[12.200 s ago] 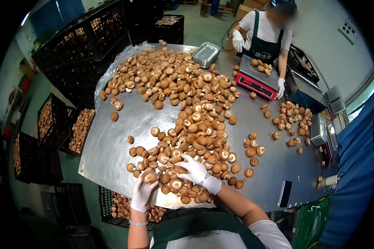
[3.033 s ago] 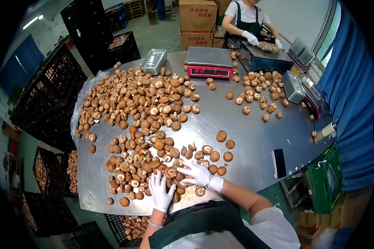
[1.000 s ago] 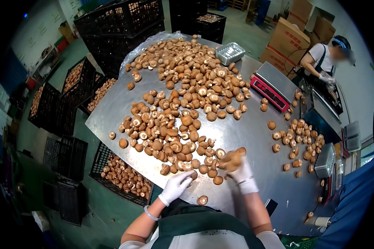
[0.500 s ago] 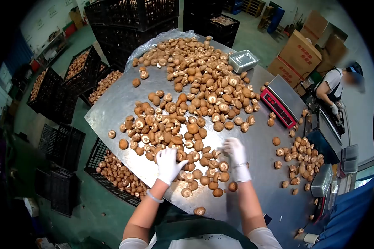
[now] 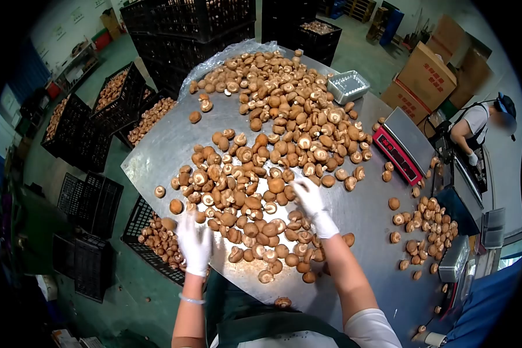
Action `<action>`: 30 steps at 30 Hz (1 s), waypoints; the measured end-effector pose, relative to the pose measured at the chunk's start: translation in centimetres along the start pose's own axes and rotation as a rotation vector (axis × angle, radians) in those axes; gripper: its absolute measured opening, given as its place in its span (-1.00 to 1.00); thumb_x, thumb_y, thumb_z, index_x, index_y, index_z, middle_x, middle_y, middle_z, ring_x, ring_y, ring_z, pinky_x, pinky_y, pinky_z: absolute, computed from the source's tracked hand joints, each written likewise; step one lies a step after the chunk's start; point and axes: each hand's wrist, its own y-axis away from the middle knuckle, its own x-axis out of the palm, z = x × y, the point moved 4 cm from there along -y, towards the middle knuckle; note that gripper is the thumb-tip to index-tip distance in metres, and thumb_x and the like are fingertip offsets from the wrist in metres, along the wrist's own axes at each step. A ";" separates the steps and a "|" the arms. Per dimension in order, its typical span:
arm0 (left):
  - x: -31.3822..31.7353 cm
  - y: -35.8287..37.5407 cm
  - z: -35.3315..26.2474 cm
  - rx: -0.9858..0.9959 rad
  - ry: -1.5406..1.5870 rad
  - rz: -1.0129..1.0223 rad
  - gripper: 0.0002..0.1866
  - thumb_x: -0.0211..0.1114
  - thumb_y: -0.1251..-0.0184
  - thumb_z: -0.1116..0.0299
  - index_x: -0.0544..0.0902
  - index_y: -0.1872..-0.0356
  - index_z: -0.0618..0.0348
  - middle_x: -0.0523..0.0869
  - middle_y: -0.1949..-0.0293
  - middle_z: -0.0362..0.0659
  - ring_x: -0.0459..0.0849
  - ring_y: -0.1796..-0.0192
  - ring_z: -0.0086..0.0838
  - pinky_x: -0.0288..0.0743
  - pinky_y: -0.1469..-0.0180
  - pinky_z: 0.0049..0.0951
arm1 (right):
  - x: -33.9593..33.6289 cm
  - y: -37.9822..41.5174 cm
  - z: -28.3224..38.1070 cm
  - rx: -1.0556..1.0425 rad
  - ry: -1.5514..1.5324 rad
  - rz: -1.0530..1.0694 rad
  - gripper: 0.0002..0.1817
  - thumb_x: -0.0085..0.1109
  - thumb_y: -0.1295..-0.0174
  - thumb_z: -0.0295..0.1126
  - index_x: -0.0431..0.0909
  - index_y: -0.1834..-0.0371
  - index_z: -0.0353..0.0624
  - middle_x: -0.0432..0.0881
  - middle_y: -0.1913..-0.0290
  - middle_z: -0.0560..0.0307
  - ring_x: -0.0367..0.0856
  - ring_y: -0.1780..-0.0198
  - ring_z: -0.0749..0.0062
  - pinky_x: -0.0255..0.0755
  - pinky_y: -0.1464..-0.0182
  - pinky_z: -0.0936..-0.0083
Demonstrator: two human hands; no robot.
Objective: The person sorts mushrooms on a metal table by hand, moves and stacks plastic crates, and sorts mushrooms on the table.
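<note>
Brown shiitake mushrooms (image 5: 226, 191) lie in a loose spread across the metal table (image 5: 156, 145). At the table's left edge is my left hand (image 5: 194, 246) in a white glove, fingers stretched out and slightly blurred, with no mushroom visible in it. Just beyond that edge sits a black crate (image 5: 134, 223) holding mushrooms, partly covered by this hand. My right hand (image 5: 313, 206), also gloved, reaches over the right side of the near mushrooms. Its fingers are extended and apart, close to or touching mushrooms; the fingertips' contact is hard to make out.
A red scale (image 5: 397, 153) and a clear plastic tray (image 5: 348, 87) stand on the table, with a smaller mushroom group (image 5: 426, 223) at right. Stacked black crates (image 5: 191, 35) rise behind. A co-worker (image 5: 475, 127) stands at far right near cardboard boxes (image 5: 426, 75).
My left hand has moved left and slightly down from the mushrooms to the table edge. My right hand has shifted left and slightly up against the mushrooms, and the near ones have shifted.
</note>
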 end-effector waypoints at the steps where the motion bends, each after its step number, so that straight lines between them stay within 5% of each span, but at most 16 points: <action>1: 1.1 -0.7 -1.6 0.016 0.115 0.055 -0.53 0.30 -0.07 0.43 0.51 -0.07 0.30 0.56 -0.05 0.12 0.48 -0.11 -0.02 0.33 -0.20 -0.16 | 1.6 -0.8 1.1 -0.335 0.402 -0.001 -0.56 0.25 -0.11 -0.33 0.47 -0.10 -0.06 0.56 0.15 0.07 0.56 0.08 0.28 0.49 0.09 0.38; 5: 7.7 -3.2 -5.9 0.250 0.019 0.232 -0.53 0.16 -0.08 0.55 0.54 -0.10 0.06 0.61 -0.04 -0.12 0.64 0.14 -0.24 0.55 0.16 -0.31 | 5.8 -1.3 2.6 -0.240 1.232 0.246 -0.41 0.33 -0.01 -0.28 0.42 -0.19 0.16 0.43 0.04 0.03 0.53 0.07 0.12 0.49 0.09 0.28; 9: 11.3 -3.5 -4.8 0.276 0.016 0.422 -0.56 0.19 -0.15 0.47 0.53 -0.12 0.02 0.63 0.00 -0.11 0.67 0.19 -0.23 0.56 0.18 -0.31 | 3.6 -0.8 3.6 -0.294 0.678 0.080 -0.51 0.26 -0.12 -0.23 0.47 -0.16 0.07 0.54 0.01 0.06 0.55 0.02 0.17 0.47 0.04 0.31; 11: 10.9 -3.5 -4.6 0.157 0.183 0.311 -0.60 0.21 -0.23 0.40 0.53 -0.13 0.02 0.68 0.14 -0.05 0.69 0.24 -0.24 0.55 0.21 -0.32 | 2.3 1.0 2.7 0.294 -0.101 0.234 -0.55 0.14 -0.26 -0.20 0.44 -0.19 -0.11 0.59 0.05 0.10 0.59 0.10 0.28 0.51 0.08 0.36; 12: 10.9 -3.2 -4.3 0.076 0.355 0.315 -0.61 0.20 -0.26 0.40 0.53 -0.13 0.06 0.68 0.22 -0.07 0.69 0.29 -0.31 0.54 0.26 -0.38 | 2.2 0.8 1.5 0.050 -0.260 0.141 -0.58 -0.01 -0.38 -0.21 0.41 -0.17 -0.27 0.61 0.06 0.09 0.61 0.21 0.37 0.55 0.16 0.43; 13: 10.9 -2.9 -4.0 -0.007 0.524 0.318 -0.63 0.19 -0.29 0.40 0.52 -0.14 0.10 0.68 0.31 -0.08 0.69 0.35 -0.38 0.52 0.30 -0.44 | 2.0 2.0 0.9 0.168 -0.505 0.229 -0.57 -0.06 -0.40 -0.21 0.39 -0.17 -0.30 0.60 0.04 -0.01 0.63 0.19 0.31 0.57 0.16 0.40; 14: 10.6 -2.5 -4.2 -0.433 0.817 0.603 -0.61 0.14 -0.37 0.37 0.45 -0.18 0.26 0.64 0.37 -0.19 0.61 0.45 -0.57 0.45 0.38 -0.58 | 2.2 3.5 2.3 0.310 -0.737 0.292 -0.57 -0.11 -0.42 -0.21 0.37 -0.18 -0.33 0.59 0.01 -0.12 0.64 0.17 0.25 0.60 0.15 0.38; 15: 11.1 -1.8 -3.9 -0.530 1.054 0.625 -0.59 0.10 -0.42 0.33 0.41 -0.20 0.33 0.59 0.33 -0.28 0.53 0.50 -0.68 0.38 0.43 -0.68 | 2.8 4.8 2.3 0.377 -0.932 0.366 -0.55 -0.13 -0.43 -0.20 0.35 -0.19 -0.34 0.58 -0.01 -0.16 0.64 0.13 0.22 0.60 0.13 0.34; 19: 10.1 -0.7 -4.4 -0.658 1.353 0.680 -0.60 0.10 -0.43 0.29 0.41 -0.20 0.26 0.61 0.22 -0.28 0.56 0.46 -0.66 0.38 0.40 -0.69 | 4.5 7.6 -1.5 0.304 -0.918 0.291 -0.49 -0.21 -0.45 -0.16 0.25 -0.27 -0.36 0.48 -0.15 -0.17 0.58 -0.06 0.12 0.57 -0.04 0.29; 20: 10.0 -0.2 -4.3 -0.699 1.454 0.678 -0.62 0.11 -0.43 0.28 0.42 -0.18 0.23 0.62 0.19 -0.28 0.57 0.44 -0.66 0.39 0.38 -0.69 | 5.4 8.8 1.5 0.469 -1.242 0.307 -0.49 -0.23 -0.47 -0.16 0.23 -0.30 -0.33 0.44 -0.19 -0.14 0.54 -0.12 0.15 0.51 -0.13 0.33; 27: 2.8 3.3 -4.8 -0.742 1.429 0.581 -0.66 0.08 -0.44 0.32 0.43 -0.15 0.22 0.62 0.12 -0.23 0.61 0.23 -0.57 0.44 0.20 -0.64 | 3.2 15.2 1.5 0.388 -1.061 0.264 -0.50 0.04 -0.34 -0.13 0.33 -0.21 -0.25 0.52 -0.05 -0.10 0.58 0.10 0.22 0.54 0.05 0.34; 30: 1.1 5.6 1.0 -0.694 1.402 0.422 -0.62 0.10 -0.40 0.32 0.44 -0.17 0.25 0.61 0.12 -0.19 0.62 0.26 -0.54 0.47 0.21 -0.60 | -1.5 16.5 1.3 0.365 -1.088 0.158 -0.54 0.09 -0.27 -0.12 0.39 -0.14 -0.16 0.57 0.11 -0.03 0.58 0.24 0.32 0.58 0.21 0.39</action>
